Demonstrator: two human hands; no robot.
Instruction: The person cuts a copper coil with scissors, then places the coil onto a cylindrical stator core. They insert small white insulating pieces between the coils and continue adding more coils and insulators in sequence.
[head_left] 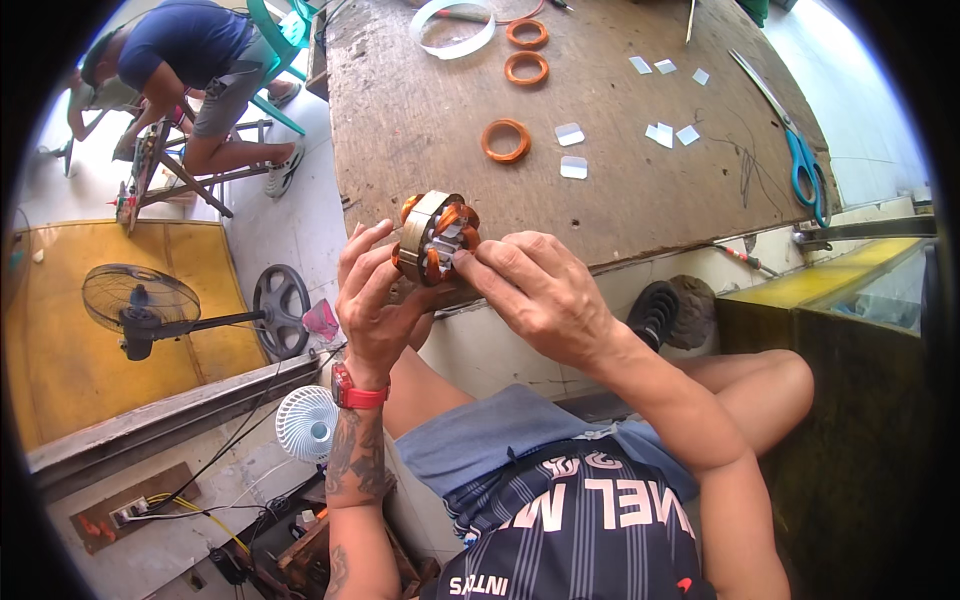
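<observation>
A motor stator [418, 238], a metal ring wound with orange copper coils, is held up at the near edge of the wooden table [420, 130]. My left hand [375, 295] grips it from the left and below, its fingers curled around the outside. From the right, my right hand [545, 300] has thumb and forefinger closed at the stator's open face, against a coil and pale insulation pieces; exactly what they pinch is hidden. Farther back lie three loose copper coils [506, 140]. Several small white insulation slips [573, 167] are spread to their right.
Blue-handled scissors [803, 165] lie at the table's right, near thin loose wire [752, 170]. A translucent ring [452, 50] sits at the back. At left are a standing fan [140, 305] and a bent-over person [195, 70]. A small white fan [307, 424] is beside my left forearm.
</observation>
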